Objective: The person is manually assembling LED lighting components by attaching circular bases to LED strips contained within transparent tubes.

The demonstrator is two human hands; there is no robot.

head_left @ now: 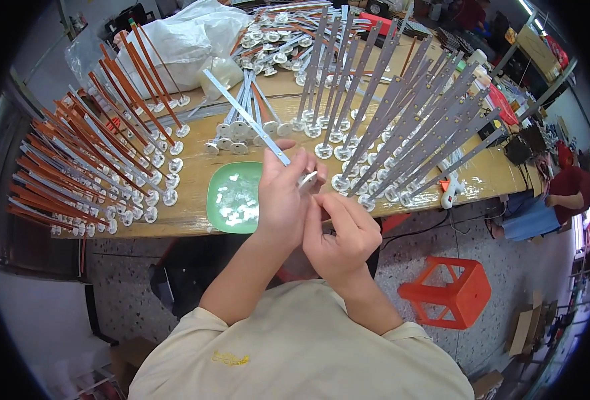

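Observation:
My left hand (280, 200) grips a long thin grey strip (241, 113) with a round white cap (308, 180) at its near end; the strip slants up and to the left over the wooden table (195, 207). My right hand (341, 233) is closed beside it, fingertips touching the cap's underside. Just left of the hands lies a green square dish (223, 207) holding several small white pieces.
Many capped strips lie fanned out: grey ones (401, 127) at right, orange-brown ones (81, 153) at left, a small bundle (241, 130) in the middle. A clear plastic bag (175, 40) sits behind. An orange stool (451, 293) stands on the floor; a person (561, 193) sits far right.

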